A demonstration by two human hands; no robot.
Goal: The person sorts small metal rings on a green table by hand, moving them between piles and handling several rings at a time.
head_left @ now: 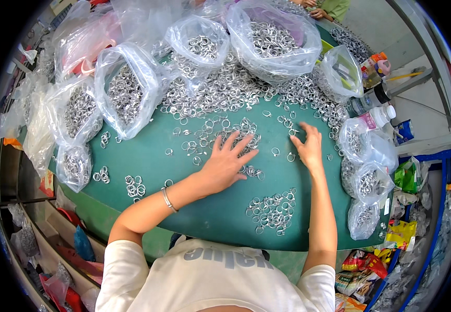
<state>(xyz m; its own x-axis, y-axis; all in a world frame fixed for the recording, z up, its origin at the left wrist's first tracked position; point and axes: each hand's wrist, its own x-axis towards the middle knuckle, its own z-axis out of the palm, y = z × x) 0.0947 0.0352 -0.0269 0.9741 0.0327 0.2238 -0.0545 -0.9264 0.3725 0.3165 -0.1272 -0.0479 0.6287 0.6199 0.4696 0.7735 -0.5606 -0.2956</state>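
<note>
My left hand (219,165) lies palm down with its fingers spread over a loose heap of silver metal rings (210,132) in the middle of the green table. To its right, my right hand (309,151) has thumb and forefinger apart beside a few scattered rings (291,156); nothing shows between them. Close to my body, a separate small pile of rings (271,212) rests between my forearms. Smaller ring clusters (134,185) sit left of my left forearm. What lies under my left palm is hidden.
Open clear plastic bags full of rings (126,96) stand along the table's left and far sides, with a large ring heap (210,93) before them. Smaller filled bags (368,184) line the right edge, near a white-capped bottle (379,117). Another person's hands (316,11) show at the far side.
</note>
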